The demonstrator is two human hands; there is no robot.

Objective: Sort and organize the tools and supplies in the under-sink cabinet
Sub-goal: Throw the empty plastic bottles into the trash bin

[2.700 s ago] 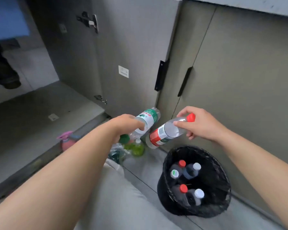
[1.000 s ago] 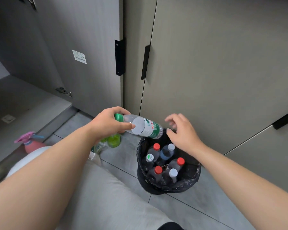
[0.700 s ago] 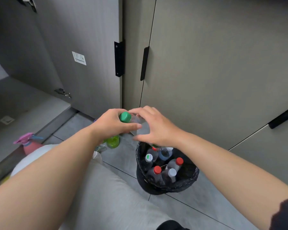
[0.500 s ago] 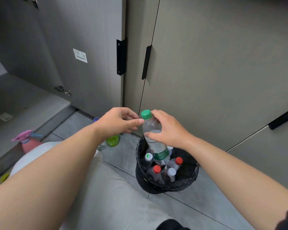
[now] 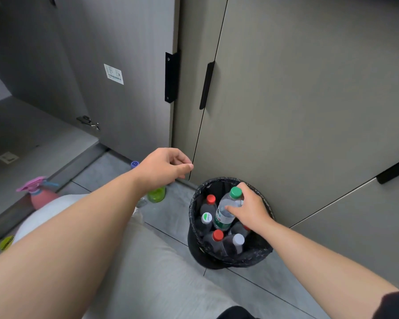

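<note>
Holding green-capped bottle (image 5: 225,211) upright inside the crowded bin (image 5: 193,204), right hand (image 5: 251,209).

Blk R sleeve (image 5: 397,305); lt-grey trousers (image 5: 157,272).

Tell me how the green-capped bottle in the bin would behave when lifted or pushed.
The green-capped bottle looks clear, perhaps empty, so it is probably light. Its thin plastic may dent under the right hand. Standing among other bottles inside the bin, it would likely lean rather than fall over if pushed.

green-capped bottle (image 5: 226,209) lowered into bin (image 5: 266,250), left hand (image 5: 164,168) released
</note>
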